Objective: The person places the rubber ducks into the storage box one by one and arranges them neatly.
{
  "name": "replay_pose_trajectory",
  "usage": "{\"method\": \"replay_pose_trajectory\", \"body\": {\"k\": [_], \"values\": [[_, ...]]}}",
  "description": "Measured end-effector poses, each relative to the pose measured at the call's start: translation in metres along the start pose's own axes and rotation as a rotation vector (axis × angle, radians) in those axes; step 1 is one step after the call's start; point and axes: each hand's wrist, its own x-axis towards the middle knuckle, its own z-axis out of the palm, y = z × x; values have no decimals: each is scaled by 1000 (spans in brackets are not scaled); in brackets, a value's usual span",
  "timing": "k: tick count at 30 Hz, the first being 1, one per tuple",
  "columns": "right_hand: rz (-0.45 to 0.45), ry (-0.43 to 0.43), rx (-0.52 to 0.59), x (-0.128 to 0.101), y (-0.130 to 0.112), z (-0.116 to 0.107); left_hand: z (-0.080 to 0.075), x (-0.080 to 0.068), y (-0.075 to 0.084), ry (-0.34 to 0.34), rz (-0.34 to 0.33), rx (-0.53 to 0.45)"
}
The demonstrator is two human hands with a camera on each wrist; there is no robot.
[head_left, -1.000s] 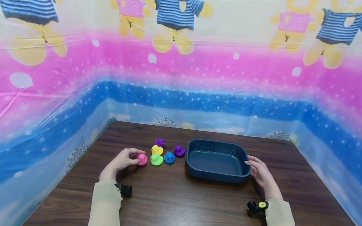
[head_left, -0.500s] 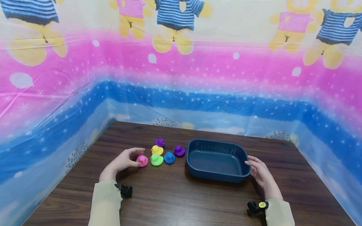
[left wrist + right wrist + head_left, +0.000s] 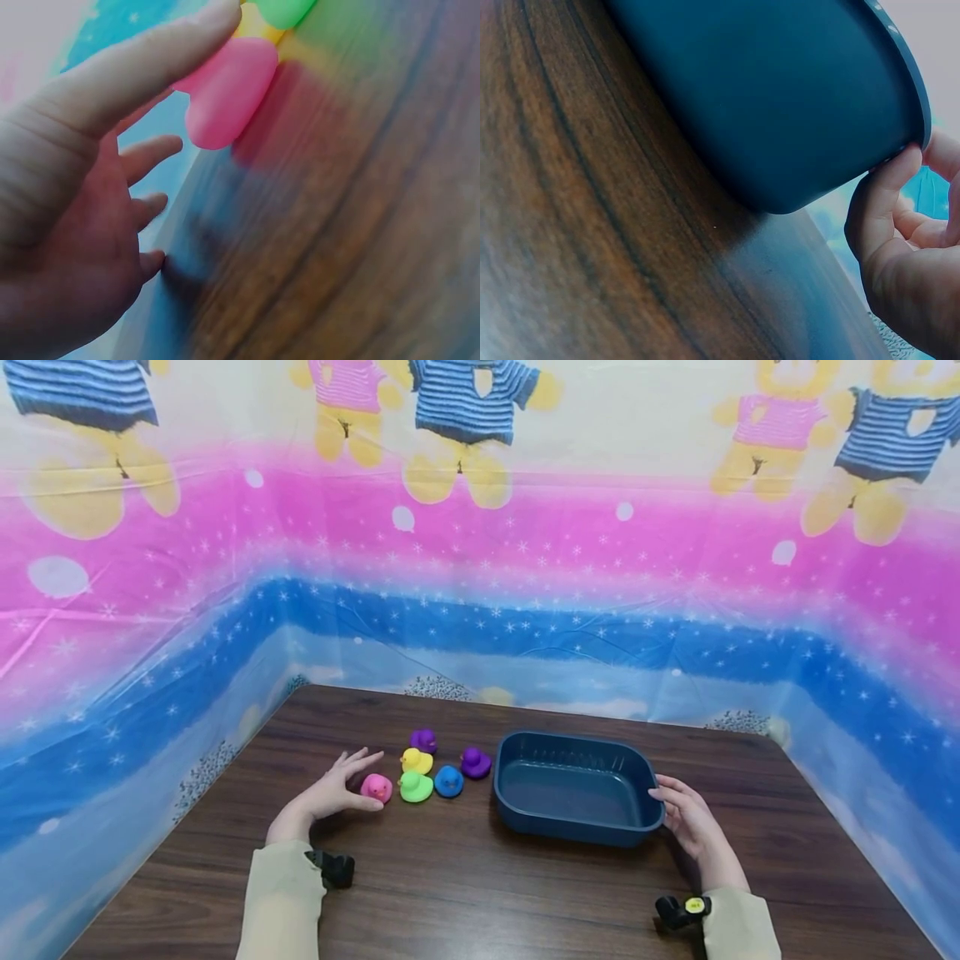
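Head view: left hand [image 3: 327, 795] is nearer, fingers spread wide, pink duck [image 3: 377, 787] at its 3 o'clock, while right hand [image 3: 693, 824] grips the tub [image 3: 570, 828].

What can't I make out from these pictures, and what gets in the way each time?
Left wrist: part of the pink duck, hidden behind the left hand.
Left wrist: most of the green duck, cut off by the top edge.
Right wrist: the inside of the tray, hidden by its outer wall.
Right wrist: part of the right hand, cut off by the right edge.
Head: the eyes of the purple duck nearest the tray, too small and dark.
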Motion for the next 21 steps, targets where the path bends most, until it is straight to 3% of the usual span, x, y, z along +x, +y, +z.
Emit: {"method": "replay_pose_trajectory", "body": {"k": [13,21], "values": [[-6,0,12,-1,1,0,4,4,-3,43,9,23],[-1,-1,11,-1,0,1,7,6,-5,91,-24,21]]}}
